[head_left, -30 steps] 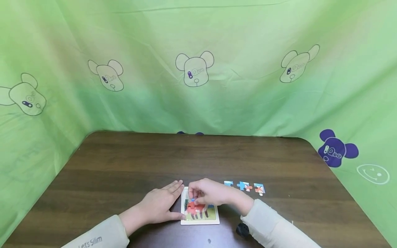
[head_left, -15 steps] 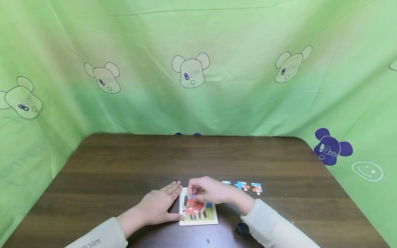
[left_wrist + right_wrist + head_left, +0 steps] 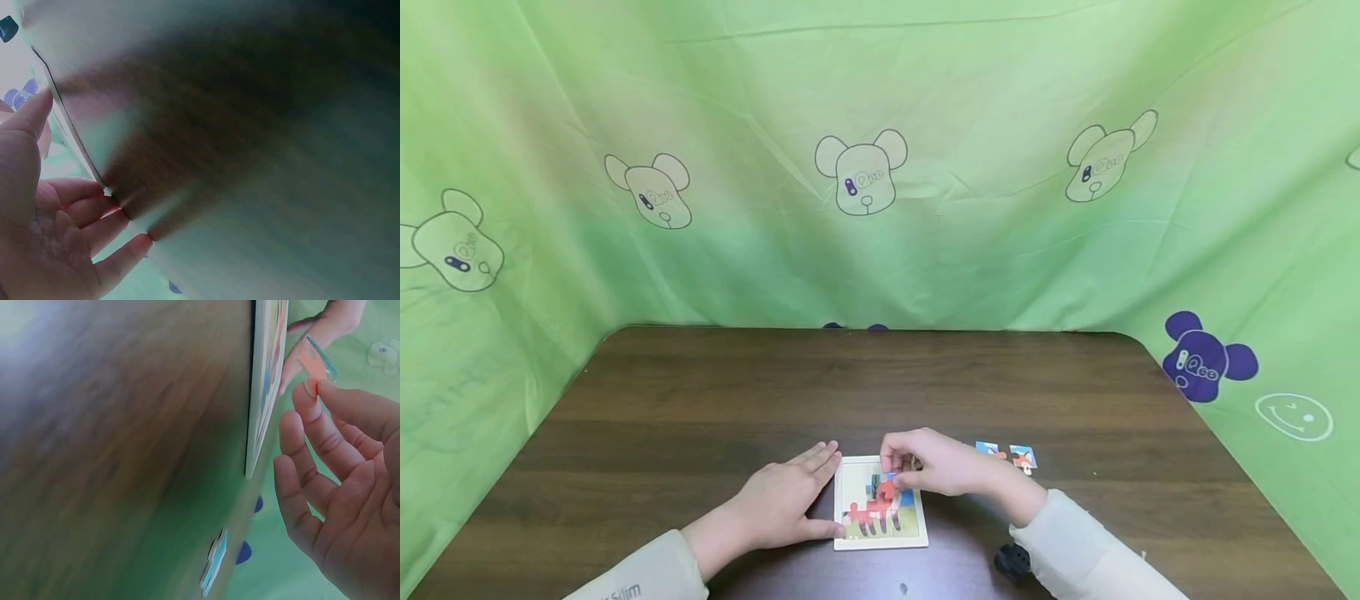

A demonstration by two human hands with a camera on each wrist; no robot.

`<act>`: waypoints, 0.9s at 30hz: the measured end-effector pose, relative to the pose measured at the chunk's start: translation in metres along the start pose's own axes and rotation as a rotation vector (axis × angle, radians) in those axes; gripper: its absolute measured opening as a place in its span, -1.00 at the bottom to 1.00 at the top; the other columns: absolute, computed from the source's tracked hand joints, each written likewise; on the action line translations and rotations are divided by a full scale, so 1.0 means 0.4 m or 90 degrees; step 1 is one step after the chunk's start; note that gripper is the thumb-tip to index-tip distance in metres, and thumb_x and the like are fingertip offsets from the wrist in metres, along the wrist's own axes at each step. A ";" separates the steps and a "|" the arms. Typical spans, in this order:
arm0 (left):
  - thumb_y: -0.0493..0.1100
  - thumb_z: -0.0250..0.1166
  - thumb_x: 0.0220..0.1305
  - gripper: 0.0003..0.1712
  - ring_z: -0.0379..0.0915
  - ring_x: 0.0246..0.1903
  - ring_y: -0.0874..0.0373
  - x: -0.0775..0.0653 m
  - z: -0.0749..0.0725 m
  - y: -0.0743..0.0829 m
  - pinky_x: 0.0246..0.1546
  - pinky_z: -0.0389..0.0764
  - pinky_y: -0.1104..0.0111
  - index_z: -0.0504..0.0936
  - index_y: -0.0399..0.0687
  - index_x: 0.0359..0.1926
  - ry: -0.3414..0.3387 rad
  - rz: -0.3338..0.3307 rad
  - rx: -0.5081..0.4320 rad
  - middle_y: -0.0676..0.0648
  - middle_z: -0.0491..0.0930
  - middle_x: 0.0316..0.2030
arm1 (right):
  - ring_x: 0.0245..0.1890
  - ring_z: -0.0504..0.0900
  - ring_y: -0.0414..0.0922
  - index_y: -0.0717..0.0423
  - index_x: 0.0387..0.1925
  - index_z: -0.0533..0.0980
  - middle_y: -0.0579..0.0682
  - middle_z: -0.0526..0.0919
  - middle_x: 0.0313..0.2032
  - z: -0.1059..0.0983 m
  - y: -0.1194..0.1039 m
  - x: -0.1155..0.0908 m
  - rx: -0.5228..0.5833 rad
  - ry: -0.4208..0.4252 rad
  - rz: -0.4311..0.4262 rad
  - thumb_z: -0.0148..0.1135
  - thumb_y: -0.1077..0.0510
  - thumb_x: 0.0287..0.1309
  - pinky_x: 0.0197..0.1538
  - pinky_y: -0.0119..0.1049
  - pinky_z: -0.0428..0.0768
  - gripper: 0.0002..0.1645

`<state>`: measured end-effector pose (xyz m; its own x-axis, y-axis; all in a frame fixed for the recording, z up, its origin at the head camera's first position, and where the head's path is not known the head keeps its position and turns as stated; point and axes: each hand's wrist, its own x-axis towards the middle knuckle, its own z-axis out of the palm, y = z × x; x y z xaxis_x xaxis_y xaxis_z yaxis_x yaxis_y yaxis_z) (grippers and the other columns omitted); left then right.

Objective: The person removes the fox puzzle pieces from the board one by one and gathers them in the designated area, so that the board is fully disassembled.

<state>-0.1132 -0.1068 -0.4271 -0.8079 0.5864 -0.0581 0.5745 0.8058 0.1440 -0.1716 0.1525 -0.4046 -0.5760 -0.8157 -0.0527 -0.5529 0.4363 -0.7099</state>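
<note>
A small puzzle board (image 3: pixel 880 544) with a pale frame lies before me. Its picture shows an orange animal with dark legs on green. My left hand (image 3: pixel 778 502) rests flat at the board's left side, fingers straight, thumb touching the frame. Over the board's upper right part, my right hand (image 3: pixel 936 463) pinches an orange puzzle piece (image 3: pixel 314 361) with a blue edge between thumb and index finger. In the right wrist view the piece is held tilted, apart from the board. The upper left of the board is pale.
Two loose puzzle pieces, one blue and orange (image 3: pixel 988 448) and one with an orange animal face (image 3: pixel 1023 457), lie right of the board. A black round object (image 3: pixel 1012 560) is by the right sleeve. A green printed curtain (image 3: pixel 865 267) surrounds the brown table (image 3: pixel 737 375).
My right hand has moved right across the board with the puzzle piece, uncovering the picture's left part. It now hides the leftmost loose piece. My left hand stays by the frame.
</note>
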 end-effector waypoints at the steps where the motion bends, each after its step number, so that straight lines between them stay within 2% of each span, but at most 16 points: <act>1: 0.45 0.24 0.15 0.05 0.25 0.44 0.03 0.000 0.001 0.000 0.17 0.56 0.12 0.36 -0.23 0.41 0.001 0.000 0.002 -0.15 0.30 0.45 | -0.39 0.44 -0.41 0.10 -0.32 0.50 -0.21 0.54 -0.45 -0.003 0.002 -0.005 0.002 0.002 0.000 0.26 0.34 0.21 -0.24 -0.47 0.53 -0.88; 12: 0.45 0.23 0.16 0.06 0.25 0.44 0.02 0.000 0.003 -0.004 0.23 0.52 0.15 0.34 -0.24 0.41 0.003 0.004 0.008 -0.16 0.30 0.45 | -0.35 0.47 -0.37 0.08 -0.33 0.46 -0.17 0.57 -0.43 -0.037 0.024 -0.054 0.022 0.028 0.012 0.23 0.38 0.23 -0.22 -0.44 0.54 -0.84; 20: 0.47 0.22 0.16 0.07 0.24 0.45 0.03 -0.001 0.003 -0.005 0.15 0.57 0.08 0.34 -0.22 0.42 0.000 -0.001 -0.002 -0.14 0.28 0.46 | -0.33 0.48 -0.37 0.08 -0.33 0.48 -0.18 0.56 -0.42 -0.058 0.032 -0.091 0.014 0.049 0.033 0.24 0.37 0.21 -0.23 -0.42 0.54 -0.85; 27: 0.47 0.22 0.16 0.06 0.24 0.45 0.04 -0.002 0.003 -0.003 0.15 0.57 0.09 0.34 -0.21 0.42 0.000 0.001 -0.004 -0.14 0.28 0.46 | -0.33 0.48 -0.37 0.07 -0.31 0.48 -0.17 0.58 -0.42 -0.066 0.046 -0.122 0.010 0.051 0.033 0.24 0.35 0.22 -0.25 -0.43 0.53 -0.85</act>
<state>-0.1131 -0.1083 -0.4285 -0.8070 0.5877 -0.0576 0.5750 0.8043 0.1498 -0.1696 0.2105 -0.3964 -0.6500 -0.7592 -0.0334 -0.5123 0.4701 -0.7187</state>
